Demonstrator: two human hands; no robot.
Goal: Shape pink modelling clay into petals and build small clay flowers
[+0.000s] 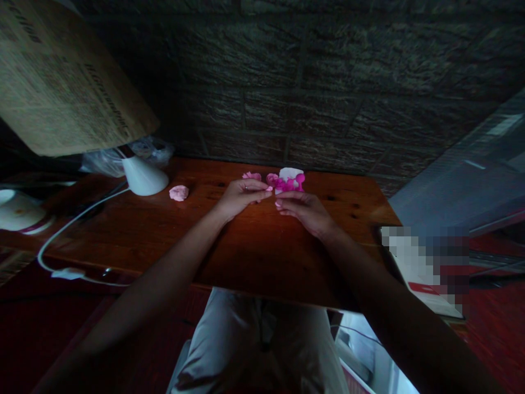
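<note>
My left hand (243,198) is closed in a pinch above the wooden table (254,246). A small pink patch shows at its fingertips, too small to tell a nail from a held piece. Facing it, my right hand (303,212) is also pinched, with pink at the thumb tip; what it grips cannot be made out. Just behind the fingers lie a ruffled pink piece (251,175), a rounder pink piece (272,179) and a bright magenta piece with rounded lobes (301,179). A white piece (292,173) sits behind them. Farther left rests a pale pink crumpled lump (179,192).
At the left stands a lamp with a white base (144,178) and printed paper shade (69,76); its white cord (61,235) hangs over the front edge. A white cup (18,210) lies farther left. Behind rises a brick wall (328,82). A book-like object (422,284) is at right.
</note>
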